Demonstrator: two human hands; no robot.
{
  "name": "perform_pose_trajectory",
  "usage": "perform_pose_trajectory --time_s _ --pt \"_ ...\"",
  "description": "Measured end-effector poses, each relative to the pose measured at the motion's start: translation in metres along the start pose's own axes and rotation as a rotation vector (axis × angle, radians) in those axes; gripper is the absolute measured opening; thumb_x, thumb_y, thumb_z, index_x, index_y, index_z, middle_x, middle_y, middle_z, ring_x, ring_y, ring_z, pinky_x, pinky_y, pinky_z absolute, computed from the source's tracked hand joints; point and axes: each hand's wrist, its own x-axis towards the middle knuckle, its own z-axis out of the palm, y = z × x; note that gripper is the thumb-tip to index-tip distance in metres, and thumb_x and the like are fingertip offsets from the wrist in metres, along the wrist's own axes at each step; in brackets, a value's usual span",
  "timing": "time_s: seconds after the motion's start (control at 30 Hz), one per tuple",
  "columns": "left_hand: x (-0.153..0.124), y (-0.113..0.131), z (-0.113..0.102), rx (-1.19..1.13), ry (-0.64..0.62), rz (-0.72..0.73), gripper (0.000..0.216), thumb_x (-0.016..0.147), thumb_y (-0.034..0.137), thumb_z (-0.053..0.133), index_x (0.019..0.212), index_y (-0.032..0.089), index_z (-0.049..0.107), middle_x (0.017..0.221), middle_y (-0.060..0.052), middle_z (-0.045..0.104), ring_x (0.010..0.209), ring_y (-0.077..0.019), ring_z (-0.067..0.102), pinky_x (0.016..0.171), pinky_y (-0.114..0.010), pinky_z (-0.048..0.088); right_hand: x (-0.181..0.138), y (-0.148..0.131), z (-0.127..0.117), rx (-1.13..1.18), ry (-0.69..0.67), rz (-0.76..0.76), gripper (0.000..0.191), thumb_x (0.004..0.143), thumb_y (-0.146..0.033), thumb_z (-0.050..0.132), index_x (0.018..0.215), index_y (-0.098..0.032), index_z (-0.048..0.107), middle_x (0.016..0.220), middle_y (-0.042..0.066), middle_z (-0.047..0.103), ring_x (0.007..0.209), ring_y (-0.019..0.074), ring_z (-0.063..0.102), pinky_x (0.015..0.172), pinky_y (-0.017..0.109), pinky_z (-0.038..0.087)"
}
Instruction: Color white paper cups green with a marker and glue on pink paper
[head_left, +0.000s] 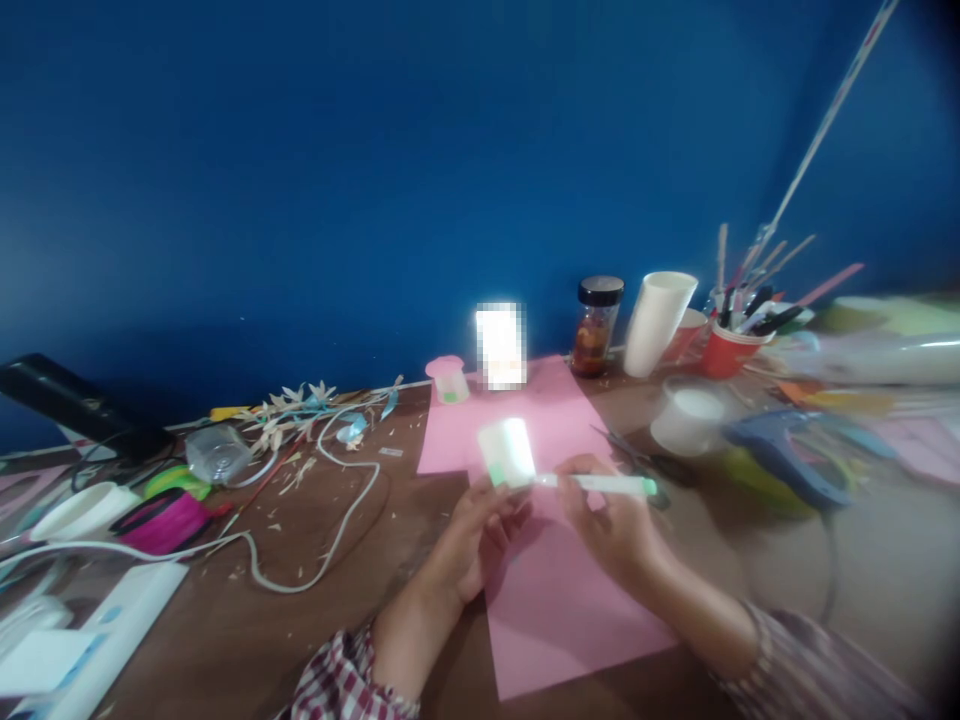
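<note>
My left hand (pixel 471 535) is closed on a small white piece with a green lower edge (pixel 508 451), held upright above a pink paper sheet (pixel 559 600). My right hand (pixel 609 520) grips a white marker with a green end (pixel 600 484), held level with its tip at the piece's green edge. A second pink sheet (pixel 551 400) lies further back on the brown table.
Behind stand a dark-lidded jar (pixel 597 326), a white paper cup (pixel 657 322), a red cup of pens (pixel 726 350) and a blue glue gun (pixel 787 455). A white cable (pixel 330 540), magenta thread spool (pixel 161 520) and paper scraps lie left.
</note>
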Motion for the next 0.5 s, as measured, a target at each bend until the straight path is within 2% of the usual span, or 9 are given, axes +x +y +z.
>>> perform_pose_trajectory --time_s 0.23,0.37,0.5 --pt "0.0019 0.0013 -0.0042 -0.023 -0.035 -0.016 0.012 0.080 0.020 0.070 0.090 0.013 0.071 0.088 -0.006 0.075 0.083 -0.0137 0.068 0.093 -0.030 0.051 0.0011 -0.0030 -0.0017 0.005 -0.012 0.039 0.015 0.089 -0.021 0.047 0.078 -0.020 0.057 0.065 0.000 0.062 0.054 0.0127 0.058 0.049 0.021 0.047" --pt "0.0022 0.0013 -0.0061 -0.040 -0.049 -0.038 0.015 0.080 0.020 0.070 0.093 0.012 0.071 0.093 -0.008 0.075 0.090 -0.0162 0.068 0.094 -0.030 0.051 0.0015 -0.0023 -0.0013 0.011 0.000 0.036 0.014 0.089 -0.020 0.047 0.079 -0.019 0.058 0.066 0.000 0.063 0.056 0.0131 0.059 0.053 0.021 0.049" --pt "0.0023 0.0016 -0.0063 -0.035 -0.064 -0.043 0.015 0.081 0.019 0.069 0.093 0.011 0.071 0.093 -0.009 0.075 0.089 -0.0164 0.068 0.094 -0.031 0.051 0.0004 -0.0001 0.0003 0.045 0.003 0.033 0.013 0.089 -0.019 0.047 0.080 -0.019 0.057 0.067 0.000 0.063 0.056 0.0130 0.060 0.050 0.020 0.048"
